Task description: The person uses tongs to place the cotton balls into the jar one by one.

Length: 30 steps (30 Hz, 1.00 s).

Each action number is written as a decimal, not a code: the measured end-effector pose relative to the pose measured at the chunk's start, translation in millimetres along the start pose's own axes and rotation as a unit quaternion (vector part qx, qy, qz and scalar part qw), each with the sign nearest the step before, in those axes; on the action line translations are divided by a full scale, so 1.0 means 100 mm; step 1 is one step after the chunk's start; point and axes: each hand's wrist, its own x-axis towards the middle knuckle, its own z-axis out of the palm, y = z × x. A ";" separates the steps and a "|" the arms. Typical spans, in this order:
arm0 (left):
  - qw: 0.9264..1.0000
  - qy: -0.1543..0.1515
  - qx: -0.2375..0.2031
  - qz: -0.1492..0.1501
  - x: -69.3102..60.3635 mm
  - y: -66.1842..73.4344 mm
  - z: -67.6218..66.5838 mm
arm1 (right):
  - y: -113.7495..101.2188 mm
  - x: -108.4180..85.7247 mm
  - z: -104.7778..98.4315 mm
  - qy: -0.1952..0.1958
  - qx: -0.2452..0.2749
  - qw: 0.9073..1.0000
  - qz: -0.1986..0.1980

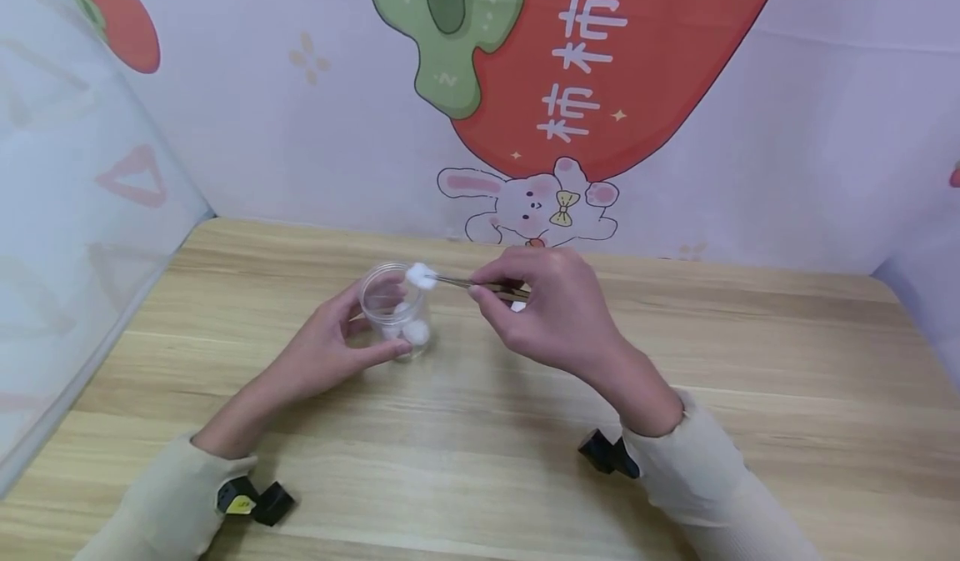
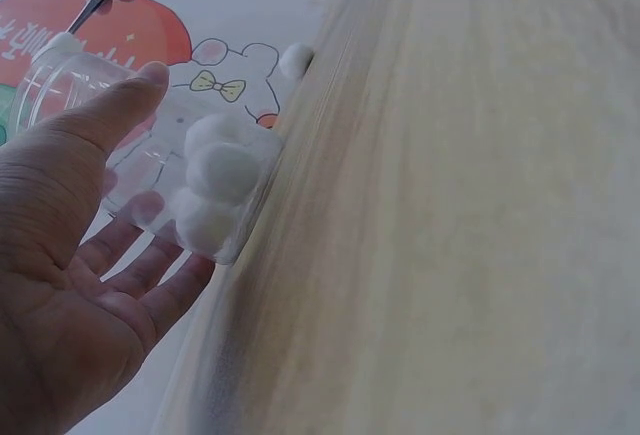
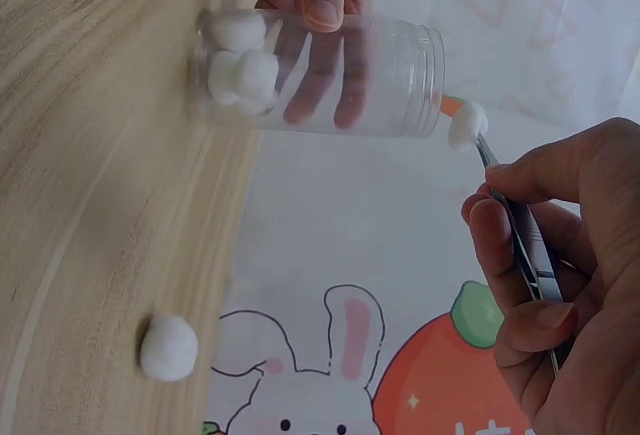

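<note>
A clear plastic jar [image 1: 386,315] stands on the table with several white cotton balls [image 3: 240,75] at its bottom. My left hand [image 1: 326,340] grips the jar's side, thumb on the near side and fingers behind it. In my right hand [image 1: 555,311] I hold metal tweezers [image 3: 525,240] between thumb and fingers. The tweezer tips pinch one cotton ball [image 1: 421,276], which hangs just above the jar's rim at its right side. Another loose cotton ball [image 3: 169,348] lies on the table, mostly hidden under my right hand in the head view.
The wooden table [image 1: 465,461] ends at a cloth backdrop [image 1: 262,111] printed with a rabbit and red fruit. Black devices [image 1: 255,501] are strapped at both cuffs. Another cloth hangs along the left side.
</note>
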 end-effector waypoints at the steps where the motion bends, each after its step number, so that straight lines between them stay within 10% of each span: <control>1: 1.000 0.000 0.001 -0.001 0.00 0.00 0.00 | 0.00 0.01 0.01 -0.001 -0.001 1.000 -0.001; 30: 1.000 0.000 0.003 -0.003 -0.02 0.03 0.01 | -0.05 -0.01 0.11 -0.024 -0.033 0.999 -0.002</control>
